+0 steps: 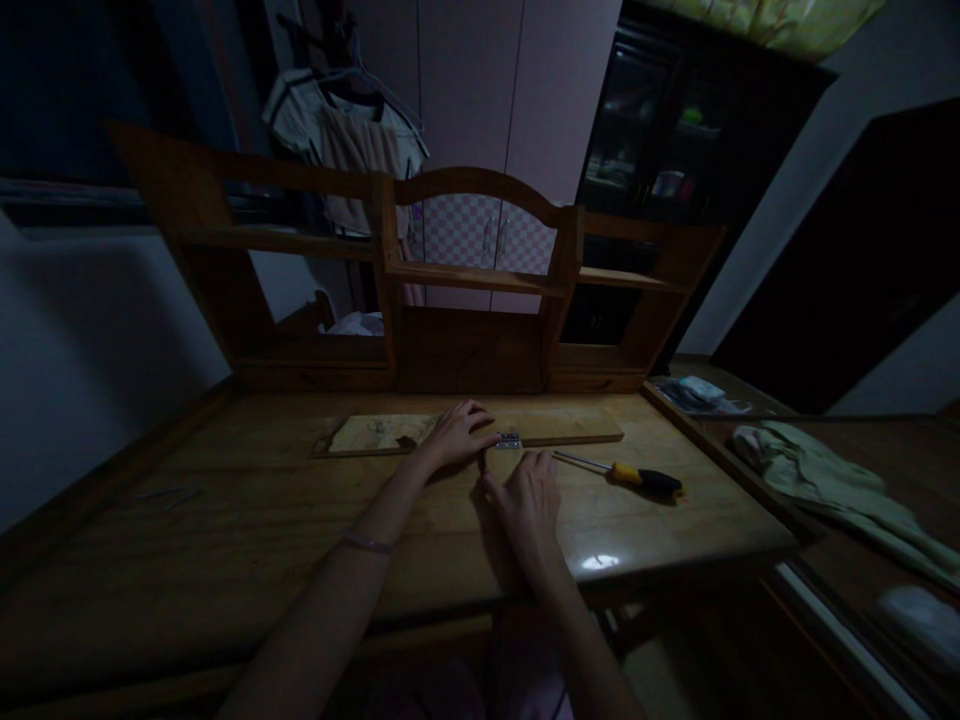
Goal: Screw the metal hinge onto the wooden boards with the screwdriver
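A long narrow wooden board (574,428) lies across the desk, with a small metal hinge (508,440) at its front edge near the middle. My left hand (457,437) rests on the board just left of the hinge, fingers stretched out and the thumb reaching to the hinge. In front of the hinge, my right hand (526,497) lies low over the desk with bent fingers, its thumb apart from them and nothing visible between. To its right is a screwdriver (641,478) with a yellow and black handle, its shaft pointing toward the hinge.
The wooden desk (285,540) has an open shelf unit (480,275) along its back. Small slim pieces (169,494) lie at the left. Beyond the right edge are a pale green cloth (825,490) and some plastic packets (701,392). Clothes (352,135) hang behind.
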{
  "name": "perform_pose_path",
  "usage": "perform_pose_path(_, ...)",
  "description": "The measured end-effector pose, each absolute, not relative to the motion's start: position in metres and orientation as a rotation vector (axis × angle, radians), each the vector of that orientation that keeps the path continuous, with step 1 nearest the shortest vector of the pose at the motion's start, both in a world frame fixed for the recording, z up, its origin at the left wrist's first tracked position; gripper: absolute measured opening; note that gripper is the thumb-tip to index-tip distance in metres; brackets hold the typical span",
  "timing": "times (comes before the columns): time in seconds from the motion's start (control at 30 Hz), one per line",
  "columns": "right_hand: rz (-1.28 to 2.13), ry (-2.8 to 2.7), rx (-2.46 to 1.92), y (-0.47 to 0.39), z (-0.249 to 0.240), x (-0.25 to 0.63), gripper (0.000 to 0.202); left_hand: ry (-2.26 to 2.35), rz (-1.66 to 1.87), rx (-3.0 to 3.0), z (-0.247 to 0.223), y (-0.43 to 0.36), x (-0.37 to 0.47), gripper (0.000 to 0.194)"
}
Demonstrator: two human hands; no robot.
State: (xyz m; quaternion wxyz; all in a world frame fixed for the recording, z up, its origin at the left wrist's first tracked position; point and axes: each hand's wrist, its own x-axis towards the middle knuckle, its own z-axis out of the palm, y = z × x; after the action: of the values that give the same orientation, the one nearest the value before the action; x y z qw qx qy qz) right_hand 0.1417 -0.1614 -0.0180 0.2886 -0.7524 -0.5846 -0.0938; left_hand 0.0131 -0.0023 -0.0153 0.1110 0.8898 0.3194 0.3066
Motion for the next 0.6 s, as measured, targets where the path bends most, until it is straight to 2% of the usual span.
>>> perform_pose_path(0.13, -0.278, -1.545, -2.079, -0.162, -0.013, 0.141, 0.052, 0.953, 0.887, 2.605, -0.015, -0.003, 0.013, 0.050)
perform_pose_path(0.37, -0.290, -1.522, -2.081, -0.168, -0.006, 0.142, 0.042, 0.959, 0.902, 2.594, -0.017, -0.001, 0.014, 0.049)
perform_pose_path(0.6, -0.295, -1.500, -2.084, -0.166, -0.008, 0.145, 0.045, 0.954, 0.915, 2.602, -0.015, -0.003, 0.013, 0.047)
